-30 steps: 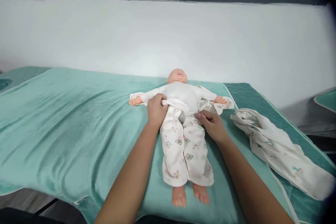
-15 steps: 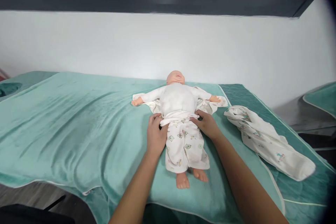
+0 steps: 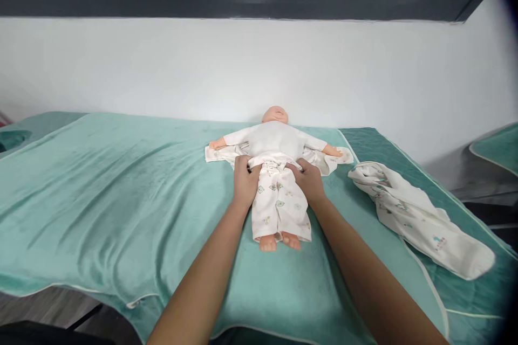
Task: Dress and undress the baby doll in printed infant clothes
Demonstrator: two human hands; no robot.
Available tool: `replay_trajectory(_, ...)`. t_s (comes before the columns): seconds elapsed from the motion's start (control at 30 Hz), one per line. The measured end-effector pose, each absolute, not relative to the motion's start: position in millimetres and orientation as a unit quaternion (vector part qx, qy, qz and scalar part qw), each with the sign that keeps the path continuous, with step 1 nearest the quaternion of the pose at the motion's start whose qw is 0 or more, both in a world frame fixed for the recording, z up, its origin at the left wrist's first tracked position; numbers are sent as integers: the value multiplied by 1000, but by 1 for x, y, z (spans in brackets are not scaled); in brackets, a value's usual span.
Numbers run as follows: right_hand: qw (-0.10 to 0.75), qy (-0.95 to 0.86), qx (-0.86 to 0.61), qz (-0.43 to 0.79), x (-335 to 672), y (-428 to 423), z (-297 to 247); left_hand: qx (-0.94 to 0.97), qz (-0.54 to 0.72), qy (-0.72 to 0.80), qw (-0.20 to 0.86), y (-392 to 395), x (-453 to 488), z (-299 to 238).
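A green blanket [image 3: 101, 188] covers the surface below a white wall [image 3: 162, 64]. A doll [image 3: 275, 137] lies face up near the wall, arms spread. The left hand [image 3: 245, 183] and right hand [image 3: 309, 180], fingers curled, each grip the waistband of its pants [image 3: 279, 210] at the hips. A crumpled cloth [image 3: 413, 218] lies to the right, apart from the doll.

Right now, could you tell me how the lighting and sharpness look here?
Head view: soft, even light, no glare on the doll or its trousers; the left hand and right hand gripping them look sharp, with faint shadows on the green blanket; the right edge darkens into a blurred vignette past the crumpled cloth.
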State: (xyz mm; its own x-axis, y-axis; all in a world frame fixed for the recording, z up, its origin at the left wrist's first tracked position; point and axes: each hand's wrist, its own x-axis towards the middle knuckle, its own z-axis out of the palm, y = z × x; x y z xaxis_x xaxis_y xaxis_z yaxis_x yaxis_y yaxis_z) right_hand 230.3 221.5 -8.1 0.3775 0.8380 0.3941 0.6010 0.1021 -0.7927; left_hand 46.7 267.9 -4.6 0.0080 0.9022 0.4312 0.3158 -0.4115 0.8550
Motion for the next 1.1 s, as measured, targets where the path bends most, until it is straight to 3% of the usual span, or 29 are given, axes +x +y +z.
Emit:
replay_trajectory(0.7, 493, -576, -644, 103, 236, 215, -10, 682, 481, 471, 285, 189, 24, 0)
replay_trajectory(1.1, 449, -608, -601, 259, 218, 117, -11, 670, 505, 464, 286, 197, 26, -6)
